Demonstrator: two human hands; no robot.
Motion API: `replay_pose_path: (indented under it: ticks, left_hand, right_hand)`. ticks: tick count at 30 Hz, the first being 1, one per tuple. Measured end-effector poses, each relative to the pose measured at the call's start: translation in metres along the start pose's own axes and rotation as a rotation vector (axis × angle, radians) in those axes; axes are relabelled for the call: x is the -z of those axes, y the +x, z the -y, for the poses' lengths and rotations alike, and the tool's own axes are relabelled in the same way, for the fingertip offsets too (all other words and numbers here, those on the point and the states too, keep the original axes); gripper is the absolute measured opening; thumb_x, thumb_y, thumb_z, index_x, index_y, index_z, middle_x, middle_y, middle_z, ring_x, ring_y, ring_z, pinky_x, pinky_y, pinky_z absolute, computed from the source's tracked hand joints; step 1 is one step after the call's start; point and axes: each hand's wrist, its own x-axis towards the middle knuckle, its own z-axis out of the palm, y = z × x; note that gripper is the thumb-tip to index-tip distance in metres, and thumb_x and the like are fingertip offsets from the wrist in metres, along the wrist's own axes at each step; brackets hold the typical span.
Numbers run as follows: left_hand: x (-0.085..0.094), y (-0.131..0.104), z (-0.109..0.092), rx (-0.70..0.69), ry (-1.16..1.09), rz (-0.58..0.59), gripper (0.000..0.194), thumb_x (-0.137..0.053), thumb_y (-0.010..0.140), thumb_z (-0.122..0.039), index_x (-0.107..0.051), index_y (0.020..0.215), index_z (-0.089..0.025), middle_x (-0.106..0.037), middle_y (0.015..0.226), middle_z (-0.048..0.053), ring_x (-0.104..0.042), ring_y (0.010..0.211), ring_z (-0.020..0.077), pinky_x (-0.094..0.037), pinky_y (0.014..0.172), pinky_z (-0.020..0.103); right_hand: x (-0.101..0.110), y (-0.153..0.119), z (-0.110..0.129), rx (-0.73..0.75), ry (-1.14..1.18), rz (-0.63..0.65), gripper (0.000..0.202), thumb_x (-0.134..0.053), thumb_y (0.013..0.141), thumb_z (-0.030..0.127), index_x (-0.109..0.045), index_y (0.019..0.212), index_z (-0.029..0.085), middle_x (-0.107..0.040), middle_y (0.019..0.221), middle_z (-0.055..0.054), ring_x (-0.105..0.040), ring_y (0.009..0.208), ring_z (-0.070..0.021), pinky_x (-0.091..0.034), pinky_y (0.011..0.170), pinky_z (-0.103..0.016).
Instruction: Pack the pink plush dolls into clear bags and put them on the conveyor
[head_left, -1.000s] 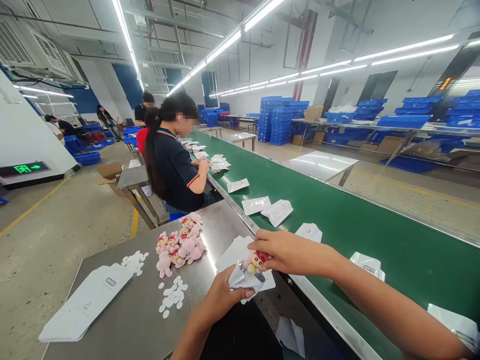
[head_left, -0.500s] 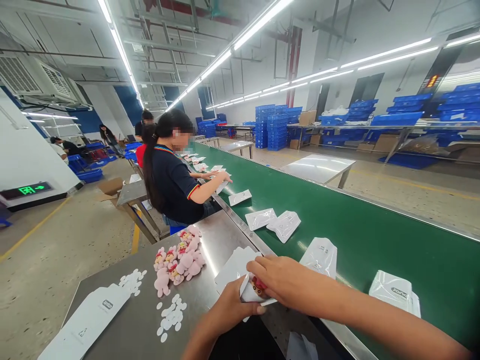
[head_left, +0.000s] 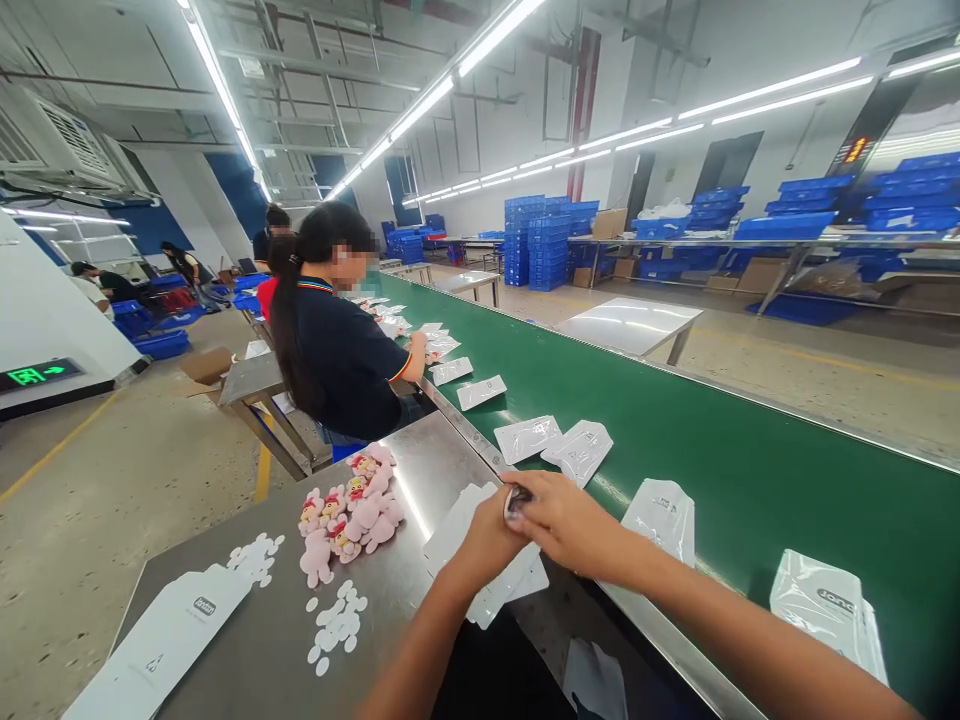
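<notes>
My left hand and my right hand meet above the metal table's right edge, fingers wrapped round a small white pouch with something dark showing at its end. Most of the pouch is hidden by the fingers. Below them lie loose flat white pouches. To the left sits a pile of pink plush dolls. Small white round pieces form two heaps, and a stack of printed white pouches lies at the table's left.
A green conveyor belt runs along the right with several white pouches on it. A co-worker in a dark shirt sits just ahead, one hand at the belt. Blue crates stand behind.
Both hands have risen slightly and closed further round the pouch, and the doll inside it no longer shows. The pouches on the near part of the belt sit slightly further right in view.
</notes>
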Motion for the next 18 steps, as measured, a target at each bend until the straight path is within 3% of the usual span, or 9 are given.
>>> replay_pose_path:
  ticks: [3,6,8,10,13,15,18]
  left_hand:
    - [0.017,0.008,0.017,-0.015,-0.037,0.045,0.055,-0.058,0.076,-0.035,-0.042,0.127,-0.02,-0.057,0.121,0.009,-0.052,0.109,0.0249,-0.04,0.089,0.035]
    - [0.037,0.007,0.047,0.104,0.144,-0.181,0.054,-0.047,0.083,-0.042,-0.038,0.13,-0.017,-0.052,0.127,0.013,-0.045,0.119,0.0244,-0.033,0.097,0.036]
    - [0.041,0.004,0.067,0.207,0.451,-0.256,0.05,-0.051,0.079,-0.045,-0.047,0.12,-0.016,-0.055,0.121,0.014,-0.046,0.115,0.0273,-0.032,0.095,0.039]
    - [0.036,0.002,0.083,0.251,0.702,-0.224,0.05,-0.059,0.072,-0.047,-0.054,0.111,-0.017,-0.056,0.113,0.013,-0.048,0.109,0.0295,-0.032,0.092,0.04]
    - [0.025,0.003,0.096,0.228,0.796,-0.174,0.044,-0.063,0.068,-0.046,-0.056,0.101,-0.018,-0.057,0.105,0.009,-0.049,0.103,0.0274,-0.033,0.087,0.038]
    - [0.022,0.006,0.1,0.202,0.781,-0.174,0.03,-0.062,0.072,-0.039,-0.057,0.094,-0.019,-0.059,0.099,0.006,-0.05,0.099,0.025,-0.033,0.085,0.036]
    - [0.026,0.013,0.104,0.166,0.753,-0.173,0.011,-0.054,0.079,-0.028,-0.058,0.084,-0.019,-0.06,0.089,0.004,-0.052,0.092,0.0219,-0.034,0.082,0.034]
  right_hand:
    - [0.02,-0.006,-0.032,-0.237,-0.039,-0.072,0.038,-0.035,0.092,0.036,-0.057,0.067,0.019,-0.062,0.091,-0.005,-0.057,0.081,-0.016,-0.044,0.071,-0.029]
    - [0.034,-0.023,-0.078,-0.469,-0.156,-0.163,0.041,-0.033,0.09,0.045,-0.046,0.059,0.02,-0.054,0.069,-0.002,-0.051,0.061,-0.0139,-0.039,0.058,-0.027]
    - [0.038,-0.039,-0.112,-0.545,-0.181,-0.135,0.041,-0.033,0.088,0.047,-0.041,0.058,0.021,-0.051,0.064,-0.001,-0.049,0.058,-0.0144,-0.037,0.057,-0.027]
    - [0.039,-0.055,-0.147,-0.659,-0.169,-0.053,0.041,-0.032,0.087,0.049,-0.04,0.058,0.021,-0.052,0.063,-0.001,-0.051,0.059,-0.016,-0.037,0.057,-0.028]
    - [0.04,-0.075,-0.183,-0.909,-0.191,0.04,0.038,-0.036,0.085,0.051,-0.052,0.071,0.02,-0.06,0.072,-0.006,-0.057,0.067,-0.0211,-0.041,0.059,-0.031]
    - [0.038,-0.079,-0.186,-0.967,-0.333,-0.089,0.037,-0.039,0.084,0.048,-0.057,0.092,0.017,-0.062,0.095,-0.012,-0.058,0.083,-0.0267,-0.043,0.067,-0.036]
    - [0.02,-0.066,-0.157,-0.742,-0.438,-0.294,0.037,-0.038,0.087,0.041,-0.055,0.108,0.015,-0.055,0.114,-0.014,-0.051,0.103,-0.028,-0.041,0.083,-0.04]
